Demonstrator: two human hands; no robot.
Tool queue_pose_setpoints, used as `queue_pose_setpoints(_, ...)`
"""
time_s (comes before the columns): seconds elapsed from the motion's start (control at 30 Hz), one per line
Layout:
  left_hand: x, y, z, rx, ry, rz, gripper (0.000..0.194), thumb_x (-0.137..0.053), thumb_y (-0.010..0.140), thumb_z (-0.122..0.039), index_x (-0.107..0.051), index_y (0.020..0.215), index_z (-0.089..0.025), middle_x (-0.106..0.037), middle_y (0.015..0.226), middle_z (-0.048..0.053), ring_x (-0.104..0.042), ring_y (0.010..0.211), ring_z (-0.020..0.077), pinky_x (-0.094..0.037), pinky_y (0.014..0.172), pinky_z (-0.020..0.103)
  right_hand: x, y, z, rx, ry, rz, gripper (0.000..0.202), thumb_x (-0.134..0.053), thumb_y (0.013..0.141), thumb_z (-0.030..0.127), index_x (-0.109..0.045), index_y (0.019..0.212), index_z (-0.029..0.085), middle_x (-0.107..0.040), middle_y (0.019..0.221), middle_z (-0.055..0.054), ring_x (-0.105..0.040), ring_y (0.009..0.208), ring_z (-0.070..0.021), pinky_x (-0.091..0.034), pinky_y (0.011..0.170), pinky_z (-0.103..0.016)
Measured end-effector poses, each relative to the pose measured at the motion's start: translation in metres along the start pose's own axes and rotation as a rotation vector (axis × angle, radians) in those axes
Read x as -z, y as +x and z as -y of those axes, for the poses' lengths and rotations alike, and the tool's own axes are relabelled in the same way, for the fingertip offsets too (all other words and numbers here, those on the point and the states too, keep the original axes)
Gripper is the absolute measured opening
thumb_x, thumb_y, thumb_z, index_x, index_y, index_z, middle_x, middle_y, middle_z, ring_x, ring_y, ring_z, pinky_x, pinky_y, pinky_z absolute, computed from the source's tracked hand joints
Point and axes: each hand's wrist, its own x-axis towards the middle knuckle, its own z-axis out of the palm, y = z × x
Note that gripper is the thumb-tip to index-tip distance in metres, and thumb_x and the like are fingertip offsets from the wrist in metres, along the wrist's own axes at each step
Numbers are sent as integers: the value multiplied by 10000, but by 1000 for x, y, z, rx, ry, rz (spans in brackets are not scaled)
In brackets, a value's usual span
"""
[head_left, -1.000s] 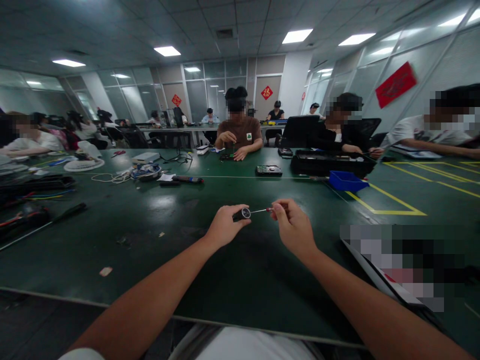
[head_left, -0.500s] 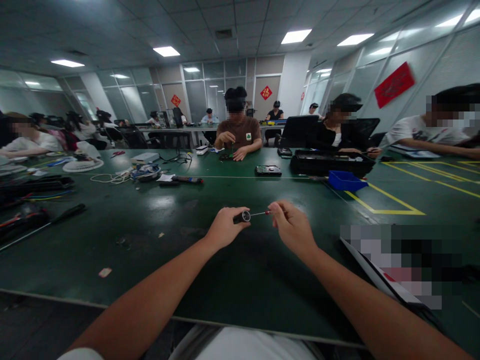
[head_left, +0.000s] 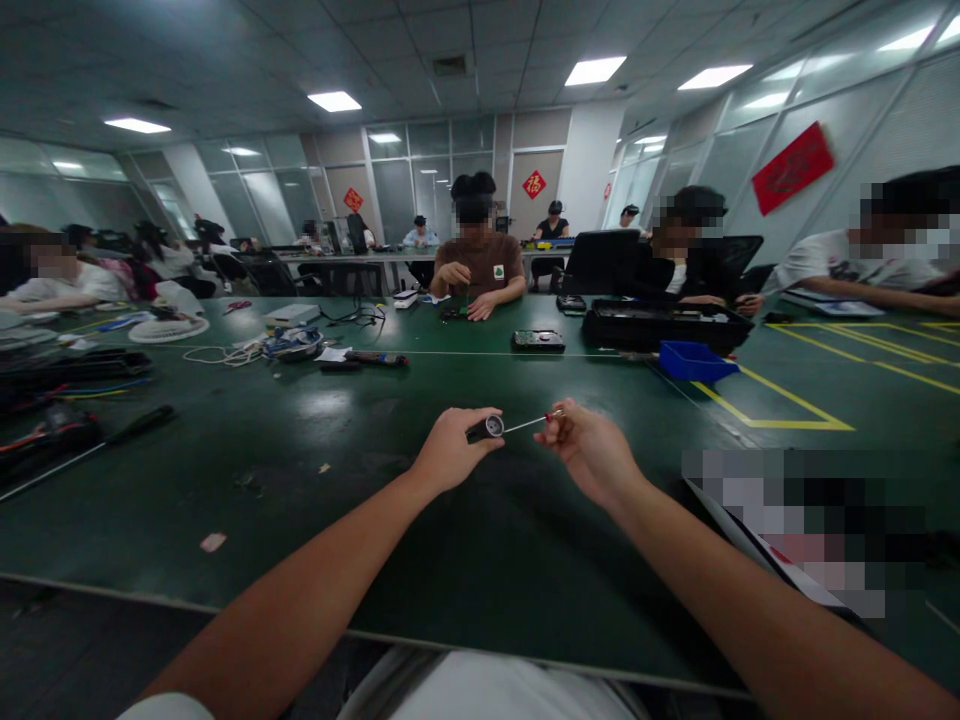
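A short black cylinder [head_left: 486, 429] with a pale ringed round end lies in the grip of my left hand [head_left: 452, 447], above the green table. Its ringed end faces right and toward me. My right hand [head_left: 589, 445] pinches the red handle of a thin screwdriver [head_left: 529, 424] between thumb and fingers. The metal shaft points left, its tip at or close to the cylinder's ringed end; I cannot tell if they touch. What the cylinder belongs to is hidden by my fingers.
The green table [head_left: 390, 590] carries a hard drive [head_left: 538, 341], a blue bin [head_left: 697, 361], a black casing [head_left: 664, 325] and a bundle of cables [head_left: 292, 343]. At right lies a blurred, pale flat object [head_left: 787, 540]. A person in brown [head_left: 480, 265] works opposite.
My right hand has turned and its fingers have shifted on the screwdriver handle, which now tilts higher at the right. The left hand with the cylinder has barely moved.
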Motion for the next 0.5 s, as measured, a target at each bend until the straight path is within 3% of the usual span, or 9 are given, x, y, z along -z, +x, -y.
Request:
queue_pose_setpoints(0.23,0,0,1,-4,14,-5,404,-766,827,-300,-706,1226,-290,-736,1132,43,-639,1036,247,-462,970,409,-2,-4,3,160,-114,-98,289,-568,895,529,-575,897,241,-652,801,-23,-640,692,-184,-592,724,-406)
queue_pose_setpoints(0.5,-1,-1,2,-28,25,-6,399,-766,830,-311,-704,1223,-289,-736,1135,41,-635,1044,244,-457,970,413,-6,-12,6,278,-284,-79,270,-533,935,496,-575,954,231,-669,826,-36,-652,728,-199,-551,723,-390)
